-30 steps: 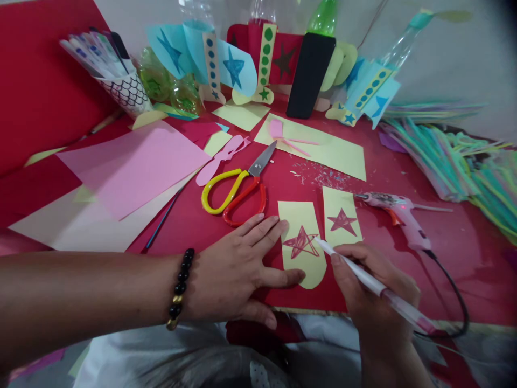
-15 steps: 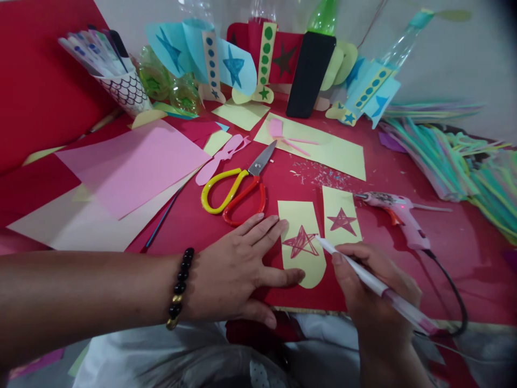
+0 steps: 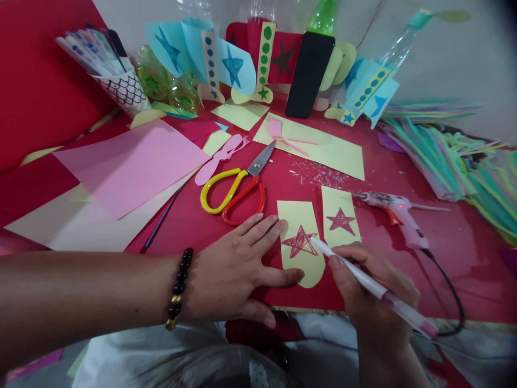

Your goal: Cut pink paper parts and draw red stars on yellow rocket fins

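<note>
My left hand (image 3: 238, 269) lies flat on the red table, fingers spread, pressing the left edge of a yellow paper piece (image 3: 301, 215) with a rounded lower end and a red star drawn on it. My right hand (image 3: 374, 293) grips a white and pink marker (image 3: 371, 288) whose tip touches the star's right point. A second yellow piece (image 3: 341, 207) with a filled red star lies just to the right of the first.
Yellow and red scissors (image 3: 236, 188) lie beyond my left hand. A pink glue gun (image 3: 393, 213) with a black cord rests at the right. Pink paper sheets (image 3: 129, 164) lie left; a cup of markers (image 3: 121, 86), decorated bottles (image 3: 258, 59) and stacked coloured strips (image 3: 452, 156) stand around.
The marker tip has shifted slightly along the star's right side. My left hand stays in place on the paper.
</note>
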Tool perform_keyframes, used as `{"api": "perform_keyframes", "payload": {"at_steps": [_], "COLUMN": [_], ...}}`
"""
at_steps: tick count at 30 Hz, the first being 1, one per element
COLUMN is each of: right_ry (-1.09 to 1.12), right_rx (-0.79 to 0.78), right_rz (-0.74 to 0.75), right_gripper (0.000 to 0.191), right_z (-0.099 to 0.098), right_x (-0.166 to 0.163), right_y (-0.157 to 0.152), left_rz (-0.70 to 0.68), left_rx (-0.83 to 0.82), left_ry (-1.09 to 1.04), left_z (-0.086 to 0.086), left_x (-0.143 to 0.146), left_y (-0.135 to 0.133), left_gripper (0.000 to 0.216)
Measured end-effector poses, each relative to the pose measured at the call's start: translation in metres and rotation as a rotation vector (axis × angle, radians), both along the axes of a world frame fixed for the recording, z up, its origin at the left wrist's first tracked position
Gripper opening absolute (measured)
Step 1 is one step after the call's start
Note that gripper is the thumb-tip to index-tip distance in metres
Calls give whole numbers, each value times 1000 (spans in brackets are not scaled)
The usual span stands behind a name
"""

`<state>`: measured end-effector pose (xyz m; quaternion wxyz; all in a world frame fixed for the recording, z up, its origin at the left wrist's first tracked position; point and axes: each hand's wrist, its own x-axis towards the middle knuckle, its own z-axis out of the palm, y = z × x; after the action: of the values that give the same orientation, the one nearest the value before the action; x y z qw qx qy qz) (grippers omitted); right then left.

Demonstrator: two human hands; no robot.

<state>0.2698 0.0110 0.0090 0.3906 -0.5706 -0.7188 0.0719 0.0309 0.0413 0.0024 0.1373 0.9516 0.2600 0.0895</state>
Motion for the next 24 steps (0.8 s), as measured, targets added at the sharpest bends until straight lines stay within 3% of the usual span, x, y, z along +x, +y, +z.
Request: {"api": "perform_keyframes", "payload": {"at_steps": [2,6,11,16,20,24], "right_ry": [-2,-22,-4,7,18,-17], "right_rx": [15,-22,26,17,11,8], "right_rz": [-70,-17,-99,40,-82,72], "right_gripper": [3,5,4,4,4,5], "right_z": [-2,-4,-3,-1,-1,-1], "right_x": [0,2,2,0,0,1], "right_y": [0,-2,-1,-1,-1,-1], "left_rz": [-1,-2,5,1,4,1], "left_rx": [0,-3,-1,9,8,24], "left_ry": [-1,-2,-6,-15,-14,-30], "left_z": [0,0,-2,0,1,1], "left_x": [0,0,0,0,0,0], "left_y": [0,0,0,0,0,0], "left_gripper": [70,70,70,70,69,70]}}
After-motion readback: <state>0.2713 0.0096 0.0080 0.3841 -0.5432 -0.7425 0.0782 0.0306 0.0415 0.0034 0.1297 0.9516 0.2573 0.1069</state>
